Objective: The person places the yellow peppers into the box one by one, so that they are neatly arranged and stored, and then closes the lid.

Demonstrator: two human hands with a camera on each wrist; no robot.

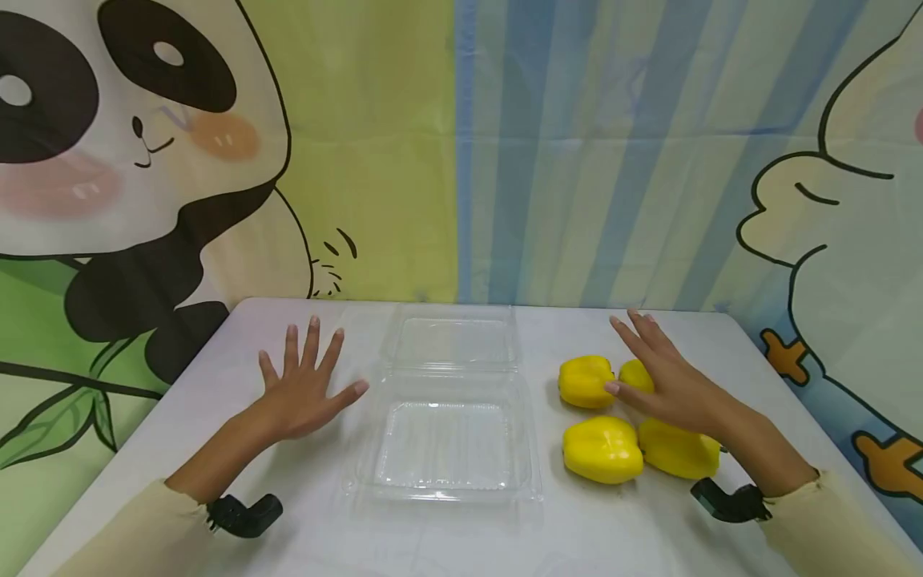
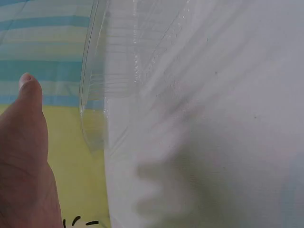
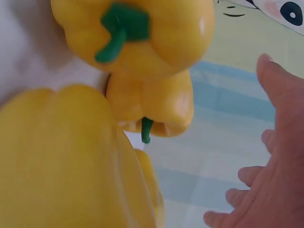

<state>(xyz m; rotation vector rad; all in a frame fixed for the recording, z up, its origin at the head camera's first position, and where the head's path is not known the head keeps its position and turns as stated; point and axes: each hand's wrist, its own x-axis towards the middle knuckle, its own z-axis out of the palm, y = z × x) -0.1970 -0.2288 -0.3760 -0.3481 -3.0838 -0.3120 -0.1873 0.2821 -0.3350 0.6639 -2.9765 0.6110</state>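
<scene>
My left hand (image 1: 301,398) hovers over the left of the table with its fingers spread, holding nothing. To its right lies a clear plastic clamshell box (image 1: 447,445), its lid (image 1: 456,340) folded back toward the wall. Several yellow bell peppers sit right of the box: one at back left (image 1: 585,381), one at front left (image 1: 602,450), one at front right (image 1: 679,451) and one partly hidden (image 1: 634,374). Above them my right hand (image 1: 674,389) reaches out, fingers extended and empty. In the right wrist view, green stems show on a near pepper (image 3: 166,42) and another behind it (image 3: 156,102).
Everything stands on a white table (image 1: 303,513). Behind it hangs a printed curtain (image 1: 375,144) with a panda and stripes. Each wrist wears a black camera mount, one on the left (image 1: 247,515) and one on the right (image 1: 730,502).
</scene>
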